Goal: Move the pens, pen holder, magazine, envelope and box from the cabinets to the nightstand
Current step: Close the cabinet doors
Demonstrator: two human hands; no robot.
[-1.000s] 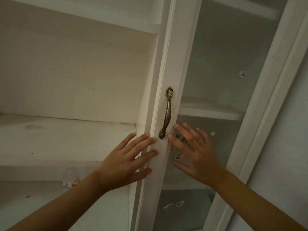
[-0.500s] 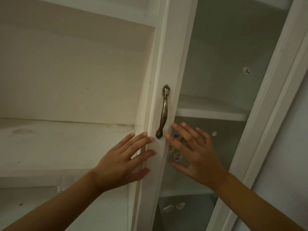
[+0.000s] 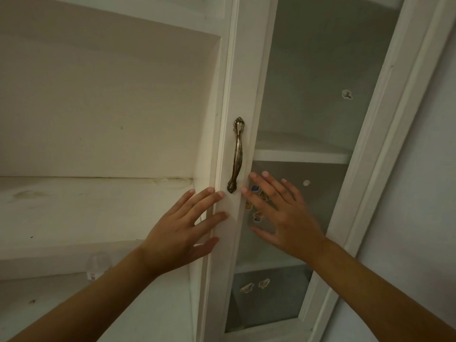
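Both hands are raised flat to the cabinet door, fingers straight and spread, gripping nothing: the left hand lies against the door's white frame just below and left of the brass handle, and the right hand presses on the frosted glass pane just right of that handle, over a few small stickers. Left of the handle, the open shelf shows bare white board, and a small clear bottle stands on the level beneath it. No pens, pen holder, magazine, envelope or box can be seen anywhere, nor the nightstand. Judging from that, the task looks either just begun or near its end; which one cannot be told from here.
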